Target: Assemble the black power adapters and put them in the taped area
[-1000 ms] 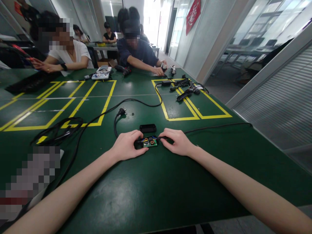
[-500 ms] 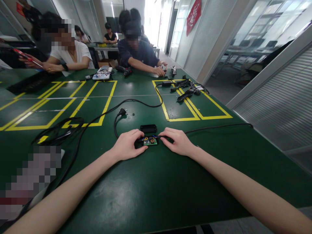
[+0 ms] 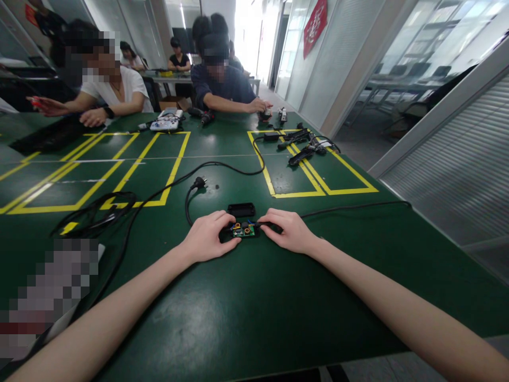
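A small open black adapter case with a green circuit board (image 3: 244, 231) lies on the green table (image 3: 246, 307) between my hands. My left hand (image 3: 207, 236) curls its fingers round the case's left end. My right hand (image 3: 288, 231) pinches the right end, where a black cable (image 3: 358, 206) leaves toward the right. Just behind the board lies a loose black lid (image 3: 241, 209).
A black power cord with a plug (image 3: 198, 184) snakes across the middle. A coil of black cable (image 3: 93, 215) lies to the left. Yellow tape boxes mark the table; black adapters and cables (image 3: 304, 146) fill the right box. Two people sit working at the far edge.
The case and both my hands have stayed almost where they were, with the board tipped slightly flatter. The people at the far side have moved their hands.
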`<move>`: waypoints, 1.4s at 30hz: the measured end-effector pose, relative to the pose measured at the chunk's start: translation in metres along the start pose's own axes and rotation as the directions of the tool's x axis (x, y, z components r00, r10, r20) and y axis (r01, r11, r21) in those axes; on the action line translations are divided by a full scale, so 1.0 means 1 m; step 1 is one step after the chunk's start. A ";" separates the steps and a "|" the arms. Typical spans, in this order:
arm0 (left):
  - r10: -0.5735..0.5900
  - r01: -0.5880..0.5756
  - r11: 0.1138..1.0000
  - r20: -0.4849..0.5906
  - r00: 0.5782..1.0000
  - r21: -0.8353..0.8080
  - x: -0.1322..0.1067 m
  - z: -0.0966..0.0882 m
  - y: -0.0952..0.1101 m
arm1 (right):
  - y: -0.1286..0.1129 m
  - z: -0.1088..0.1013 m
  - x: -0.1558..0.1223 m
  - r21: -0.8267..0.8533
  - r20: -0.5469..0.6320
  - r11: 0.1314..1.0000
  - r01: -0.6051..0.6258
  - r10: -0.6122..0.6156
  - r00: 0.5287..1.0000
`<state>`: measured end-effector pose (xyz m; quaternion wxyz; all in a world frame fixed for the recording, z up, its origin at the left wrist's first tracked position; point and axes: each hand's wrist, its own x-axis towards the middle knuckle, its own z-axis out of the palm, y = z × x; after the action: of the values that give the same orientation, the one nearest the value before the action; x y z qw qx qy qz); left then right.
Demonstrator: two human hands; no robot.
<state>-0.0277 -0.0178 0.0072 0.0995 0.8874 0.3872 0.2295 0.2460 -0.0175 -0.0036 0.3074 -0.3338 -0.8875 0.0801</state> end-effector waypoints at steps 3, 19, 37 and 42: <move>0.005 -0.005 1.000 0.001 1.000 -0.001 0.000 0.000 0.001 | 0.000 0.001 -0.001 0.017 -0.007 1.000 0.000 0.001 1.000; -0.028 0.012 0.989 -0.106 0.994 -0.149 -0.001 -0.001 -0.001 | -0.001 -0.003 0.001 0.033 0.090 0.999 0.012 -0.015 0.996; -0.004 -0.003 0.993 -0.055 0.999 -0.119 0.000 -0.003 -0.001 | 0.004 0.000 -0.001 -0.048 0.078 0.996 0.077 -0.073 0.994; 0.004 -0.008 0.995 -0.042 0.999 -0.095 -0.001 -0.002 -0.001 | 0.005 0.000 0.000 -0.087 0.093 0.990 0.112 -0.104 0.990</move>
<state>-0.0300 -0.0175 0.0087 0.1329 0.8778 0.3752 0.2665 0.2485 -0.0139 -0.0050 0.2560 -0.2950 -0.9198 0.0373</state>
